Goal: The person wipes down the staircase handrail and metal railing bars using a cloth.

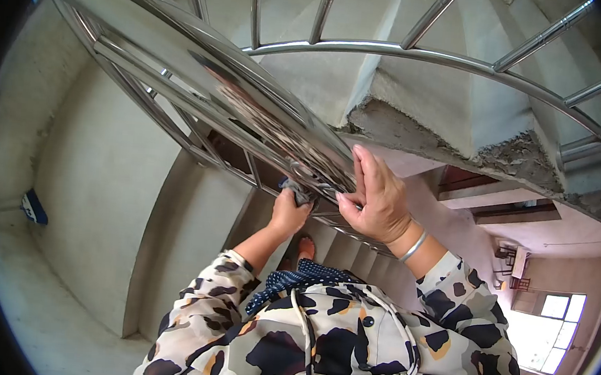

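Note:
A thick, shiny metal handrail [176, 54] slopes from the upper left down to the middle of the head view. Reflections streak its polished surface. My left hand [289, 214] is closed on a dark grey cloth [300, 192], which is bunched against the lower side of the rail. Higher and to the right, my right hand [379, 203] grips the handrail, its thumb on the near side and its fingers along the far side. A silver bangle [415, 247] circles the right wrist.
Concrete stairs [317, 82] with rough broken edges curve overhead behind metal balusters [323, 11]. More steps [341, 254] descend below me, where a foot [307, 247] shows. A blue and white object [34, 207] lies at the left wall. Lower right are furniture [519, 264] and a window [545, 330].

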`<state>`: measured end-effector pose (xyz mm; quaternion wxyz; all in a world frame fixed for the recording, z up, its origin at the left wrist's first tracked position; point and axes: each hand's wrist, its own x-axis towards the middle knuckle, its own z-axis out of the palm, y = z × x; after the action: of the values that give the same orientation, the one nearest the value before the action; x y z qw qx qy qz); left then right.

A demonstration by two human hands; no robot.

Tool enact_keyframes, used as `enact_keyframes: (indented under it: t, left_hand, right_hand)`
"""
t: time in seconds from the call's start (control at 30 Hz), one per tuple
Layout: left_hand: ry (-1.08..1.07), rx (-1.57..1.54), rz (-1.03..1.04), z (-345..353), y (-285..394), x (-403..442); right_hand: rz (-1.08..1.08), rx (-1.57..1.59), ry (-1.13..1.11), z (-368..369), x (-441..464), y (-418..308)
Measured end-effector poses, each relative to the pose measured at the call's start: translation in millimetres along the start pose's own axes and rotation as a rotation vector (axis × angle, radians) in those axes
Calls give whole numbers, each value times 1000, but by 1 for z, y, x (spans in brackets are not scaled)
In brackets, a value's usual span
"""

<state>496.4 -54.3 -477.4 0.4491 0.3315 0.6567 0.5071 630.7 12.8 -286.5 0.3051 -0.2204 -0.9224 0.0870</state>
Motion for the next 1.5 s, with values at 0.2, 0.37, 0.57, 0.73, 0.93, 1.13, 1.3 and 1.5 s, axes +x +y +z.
enact_keyframes:
  t: [0.2, 0.37, 0.57, 0.73, 0.93, 1.13, 1.3, 1.5]
  left_hand:
    - [-157, 386, -291, 19, -146, 69]
    - [16, 338, -205, 7, -51, 30]
    - [-30, -268, 73, -39, 57, -31]
    - [-54, -40, 415, -62, 144, -65]
    - [80, 400, 722, -38, 125, -28]
    - [140, 527, 668, -18, 87, -71]
    - [100, 437, 950, -9, 113, -81]
    - [278, 676, 741, -30, 120, -30]
  right_hand:
    - [47, -3, -33, 1, -4, 1]
    - [89, 52, -31, 0, -4, 1]
    - [83, 36, -15, -1, -7, -2]
    - [78, 15, 17, -1, -8, -4]
    - [121, 130, 12, -6, -10, -2]
    - [151, 374, 141, -5, -19, 11]
    - [140, 448, 200, -6, -20, 18]
    - [257, 220, 85, -13, -50, 26]
